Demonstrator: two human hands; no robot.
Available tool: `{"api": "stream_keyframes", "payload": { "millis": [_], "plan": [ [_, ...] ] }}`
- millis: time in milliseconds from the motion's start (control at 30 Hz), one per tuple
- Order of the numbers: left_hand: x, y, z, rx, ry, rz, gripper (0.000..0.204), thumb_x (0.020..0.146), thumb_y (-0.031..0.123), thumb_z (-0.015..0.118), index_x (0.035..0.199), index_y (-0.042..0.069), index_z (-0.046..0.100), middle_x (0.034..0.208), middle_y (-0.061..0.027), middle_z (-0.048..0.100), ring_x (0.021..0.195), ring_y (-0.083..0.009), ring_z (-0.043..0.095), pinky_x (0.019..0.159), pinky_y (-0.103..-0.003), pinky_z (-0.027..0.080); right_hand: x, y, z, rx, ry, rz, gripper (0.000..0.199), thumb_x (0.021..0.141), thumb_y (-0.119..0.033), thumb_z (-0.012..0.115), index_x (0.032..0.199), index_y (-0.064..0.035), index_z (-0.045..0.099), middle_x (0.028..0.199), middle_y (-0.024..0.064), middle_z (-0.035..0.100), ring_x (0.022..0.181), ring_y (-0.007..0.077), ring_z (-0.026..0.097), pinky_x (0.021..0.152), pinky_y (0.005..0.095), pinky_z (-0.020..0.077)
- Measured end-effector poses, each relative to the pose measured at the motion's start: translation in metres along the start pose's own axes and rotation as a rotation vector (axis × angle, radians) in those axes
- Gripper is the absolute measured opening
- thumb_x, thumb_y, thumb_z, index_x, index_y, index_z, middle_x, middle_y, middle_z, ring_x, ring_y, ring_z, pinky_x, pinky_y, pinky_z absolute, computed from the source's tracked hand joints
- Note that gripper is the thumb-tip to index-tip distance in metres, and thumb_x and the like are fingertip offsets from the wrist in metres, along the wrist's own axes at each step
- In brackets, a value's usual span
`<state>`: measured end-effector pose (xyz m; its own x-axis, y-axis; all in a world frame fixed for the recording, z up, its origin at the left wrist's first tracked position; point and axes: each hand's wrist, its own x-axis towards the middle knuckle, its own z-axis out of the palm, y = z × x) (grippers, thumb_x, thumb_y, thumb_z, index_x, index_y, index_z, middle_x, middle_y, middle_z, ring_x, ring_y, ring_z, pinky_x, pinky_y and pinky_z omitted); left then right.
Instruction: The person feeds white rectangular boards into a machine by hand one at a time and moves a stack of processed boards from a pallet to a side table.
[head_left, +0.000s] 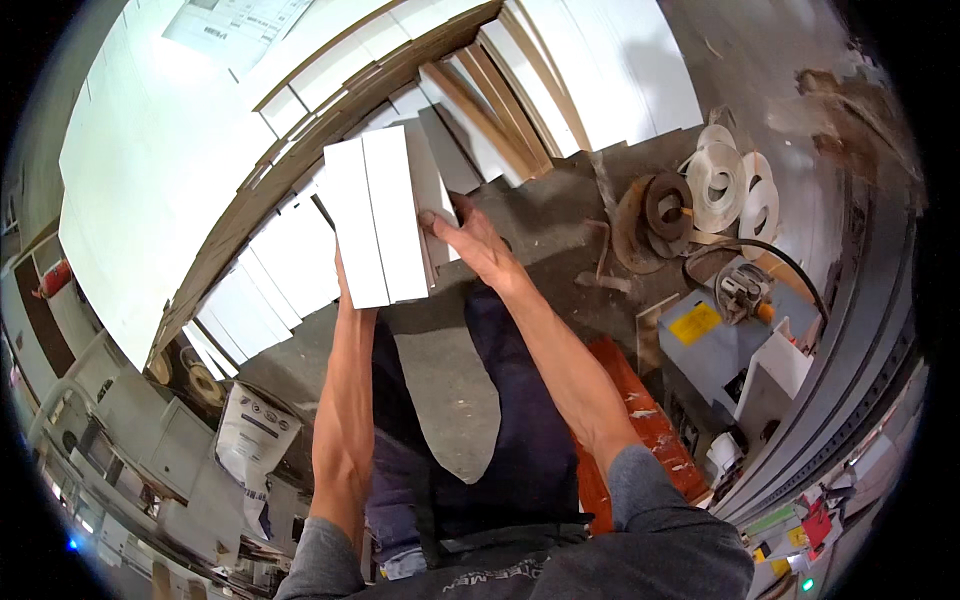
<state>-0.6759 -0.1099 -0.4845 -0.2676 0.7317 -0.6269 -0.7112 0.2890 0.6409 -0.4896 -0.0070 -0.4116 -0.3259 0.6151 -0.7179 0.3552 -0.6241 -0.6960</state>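
Note:
A small bundle of narrow white boards (375, 220) is in front of me, tilted over my knees, with a dark seam running down its top face. My right hand (478, 243) grips its right side, thumb laid on the edge and fingers beneath. Only a strip of my left hand (343, 280) shows along the lower left side of the bundle; its fingers are hidden behind the boards, which it supports. Just past the bundle, more white and brown-edged boards (490, 105) lean in a row.
Large stacked white panels (150, 190) fill the far left, with a paper sheet (235, 25) on top. At right lie rolls of edge banding (718, 185), a power tool (745, 290) and a grey metal rail (850, 400). A white sack (255, 435) sits left, an orange-red board (640, 420) beside my right leg.

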Motion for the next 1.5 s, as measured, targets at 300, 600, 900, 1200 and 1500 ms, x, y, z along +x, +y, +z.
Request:
{"api": "stream_keyframes", "payload": {
  "millis": [300,600,900,1200,1500],
  "plan": [
    [-0.016,-0.004,-0.042,0.258,0.049,0.170,0.047,0.104,0.031,0.048,0.142,0.001,0.046,0.126,-0.0131,0.061,0.112,-0.0222,0.064,0.087,-0.032,0.059,0.004,0.009,0.035,0.035,-0.093,-0.019,0.102,0.080,-0.057,0.066,0.143,0.0174,0.034,0.139,0.0374,0.047,0.134,0.0406,0.045,0.113,0.0417,0.0332],
    [-0.047,0.018,-0.073,0.252,0.073,0.204,0.049,0.106,0.032,0.041,0.142,-0.001,0.044,0.128,-0.0161,0.061,0.110,-0.0242,0.066,0.087,-0.035,0.060,-0.028,-0.008,0.073,0.024,-0.083,0.008,0.090,0.081,-0.051,0.066,0.139,0.0137,0.041,0.130,0.0325,0.057,0.125,0.0377,0.054,0.108,0.0410,0.0394],
    [-0.174,0.060,-0.115,0.079,-0.041,-0.048,0.046,0.105,0.030,0.044,0.139,-0.001,0.047,0.124,-0.0148,0.063,0.106,-0.0224,0.065,0.083,-0.034,0.059,-0.165,0.015,0.131,0.232,0.060,0.015,0.090,0.082,-0.045,0.074,0.144,0.0090,0.038,0.136,0.0256,0.054,0.124,0.0317,0.054,0.105,0.0400,0.0433],
    [-0.289,0.190,-0.038,0.463,-0.166,-0.396,0.064,0.101,0.055,0.046,0.134,0.001,0.055,0.116,-0.0127,0.066,0.097,-0.0203,0.067,0.081,-0.032,0.056,-0.339,0.010,0.220,0.715,0.308,-0.011,0.093,0.085,-0.055,0.073,0.146,0.0062,0.038,0.138,0.0237,0.053,0.126,0.0315,0.053,0.107,0.0412,0.0413],
    [-0.399,0.184,0.015,0.662,-0.490,-0.476,0.054,0.102,0.047,0.052,0.133,0.002,0.056,0.109,-0.0062,0.065,0.095,-0.0125,0.063,0.079,-0.025,0.053,-0.489,0.035,0.242,0.762,0.668,-0.226,0.068,0.097,-0.042,0.064,0.137,0.0102,0.046,0.126,0.0194,0.061,0.117,0.0247,0.057,0.100,0.0349,0.0443]
  ]
}}
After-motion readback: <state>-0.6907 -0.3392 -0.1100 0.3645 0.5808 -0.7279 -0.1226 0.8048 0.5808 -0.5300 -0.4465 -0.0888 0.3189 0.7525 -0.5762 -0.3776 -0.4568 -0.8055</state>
